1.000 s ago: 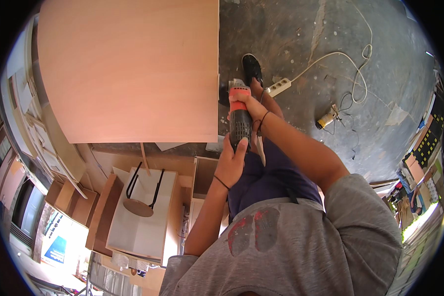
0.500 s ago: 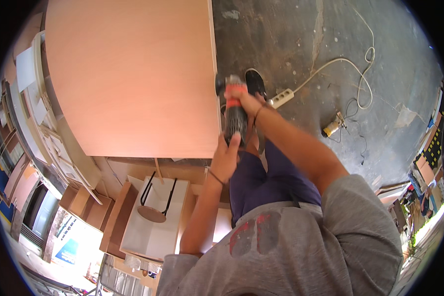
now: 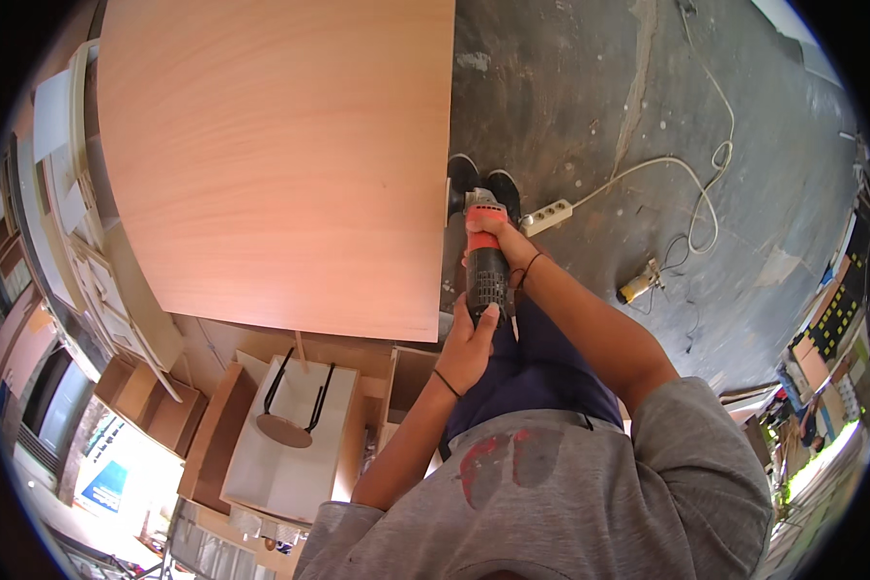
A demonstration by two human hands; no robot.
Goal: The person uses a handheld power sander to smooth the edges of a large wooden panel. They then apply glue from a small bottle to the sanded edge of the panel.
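An angle grinder (image 3: 490,273), red at the front and black at the rear, is held in both hands. My right hand (image 3: 505,238) wraps round its red front section. Lower down, my left hand (image 3: 469,348) grips the black rear end. The grinder's head is at the right edge of a large light-wood panel (image 3: 280,174). Its dark disc (image 3: 456,198) lies close beside that edge; whether it touches cannot be made out.
A white power strip (image 3: 547,217) with a pale cable lies on the grey floor to the right. Farther right is a yellow corded tool (image 3: 638,282). A white cabinet (image 3: 290,454) and a brown open box (image 3: 227,435) stand at lower left. Board stacks line the left.
Both hands and the grinder have shifted slightly downward and to the right in the picture. The view has moved too, and both shoes now show beyond the grinder.
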